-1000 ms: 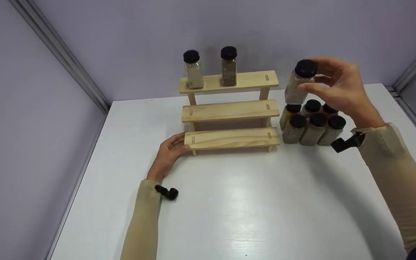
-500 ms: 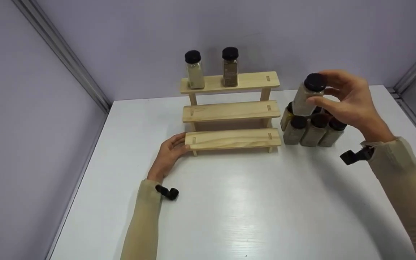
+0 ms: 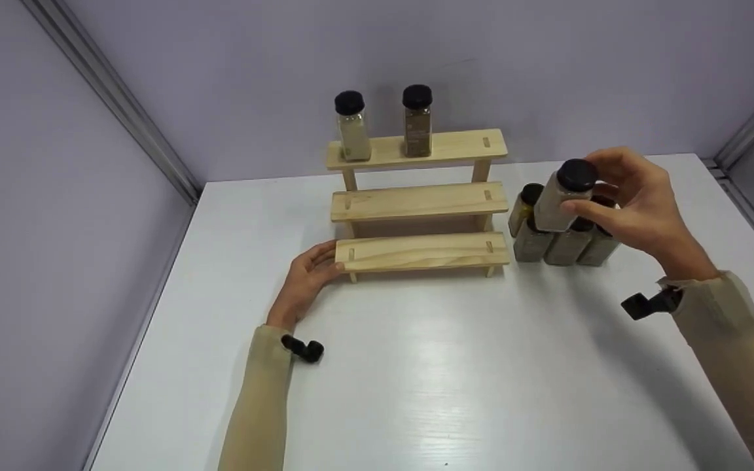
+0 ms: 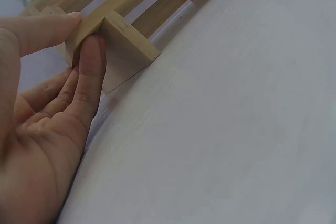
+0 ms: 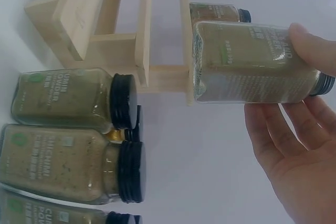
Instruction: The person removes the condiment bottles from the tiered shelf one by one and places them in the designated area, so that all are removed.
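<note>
My left hand (image 3: 308, 278) pinches the left end of the lowest shelf of a three-tier wooden rack (image 3: 419, 203). In the left wrist view its thumb lies on top of the plank and fingers press below. My right hand (image 3: 642, 206) holds a black-capped glass spice jar (image 3: 555, 204) filled with pale brown powder, raised and slightly tilted. From the head, this jar overlaps a group of spice jars (image 3: 533, 245) standing right of the rack and partly hides them. The right wrist view shows thumb and fingers on opposite sides of the held jar (image 5: 247, 64).
On the rack's top shelf stand a jar of pale powder (image 3: 354, 137) and a jar of brown spice (image 3: 417, 131). A jar with yellow contents (image 3: 521, 214) stands in the group's back row. The white table (image 3: 416, 366) meets a wall behind the rack.
My right hand has come down and toward me, slightly rightward, carrying the spice jar from beside the top shelf to over the jar group. The left hand keeps its place on the rack.
</note>
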Motion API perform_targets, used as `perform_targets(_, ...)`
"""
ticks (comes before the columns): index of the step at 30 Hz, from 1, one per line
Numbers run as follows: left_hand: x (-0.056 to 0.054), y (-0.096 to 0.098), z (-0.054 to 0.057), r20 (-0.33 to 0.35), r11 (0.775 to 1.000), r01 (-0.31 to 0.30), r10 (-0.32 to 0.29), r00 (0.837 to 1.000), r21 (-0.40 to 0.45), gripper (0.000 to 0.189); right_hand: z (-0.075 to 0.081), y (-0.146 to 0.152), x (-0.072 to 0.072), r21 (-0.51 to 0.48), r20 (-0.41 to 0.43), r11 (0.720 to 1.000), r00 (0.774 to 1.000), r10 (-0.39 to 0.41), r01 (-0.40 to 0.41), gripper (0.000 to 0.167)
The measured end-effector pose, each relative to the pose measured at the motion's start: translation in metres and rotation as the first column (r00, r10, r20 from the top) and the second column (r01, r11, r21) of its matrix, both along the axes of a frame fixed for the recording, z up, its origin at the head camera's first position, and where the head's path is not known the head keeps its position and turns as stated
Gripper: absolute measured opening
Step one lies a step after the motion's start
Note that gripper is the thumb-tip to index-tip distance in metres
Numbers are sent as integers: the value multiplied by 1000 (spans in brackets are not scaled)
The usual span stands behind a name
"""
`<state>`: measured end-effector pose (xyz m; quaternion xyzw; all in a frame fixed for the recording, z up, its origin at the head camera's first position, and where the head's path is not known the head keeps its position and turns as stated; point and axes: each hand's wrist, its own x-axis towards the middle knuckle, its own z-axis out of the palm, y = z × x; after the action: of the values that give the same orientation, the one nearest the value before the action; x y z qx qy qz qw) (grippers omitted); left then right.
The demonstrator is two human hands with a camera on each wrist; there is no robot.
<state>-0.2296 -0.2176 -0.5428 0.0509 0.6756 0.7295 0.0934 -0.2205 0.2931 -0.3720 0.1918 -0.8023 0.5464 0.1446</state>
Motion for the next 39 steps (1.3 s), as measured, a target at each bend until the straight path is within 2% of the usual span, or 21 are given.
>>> perform_targets(13, 0, 0, 1, 6, 1000, -13, 13, 1000, -9, 62, -22, 6, 9, 1, 0, 1000, 1000, 30, -30, 59)
perform_targets(23, 1, 1, 1, 2, 1000, -10, 10, 1000, 2, 60, -36, 9, 14, 48, 0, 998, 999, 32, -32, 58)
perform_targets(30, 1, 1, 2, 6, 1000, -7, 7, 1000, 7, 61, -48, 11, 15, 10, 5, 998, 998, 65, -65, 58)
perform_targets(34, 1, 0, 2, 11, 1000, -3, 3, 1000, 10, 63, -54, 11, 15, 32, -17, 995, 996, 92, -91, 59)
perform_targets(39, 2, 1, 2, 14, 1000, -10, 10, 1000, 6, 61, -61, 12, 16, 80, -4, 994, 997, 72, -71, 59)
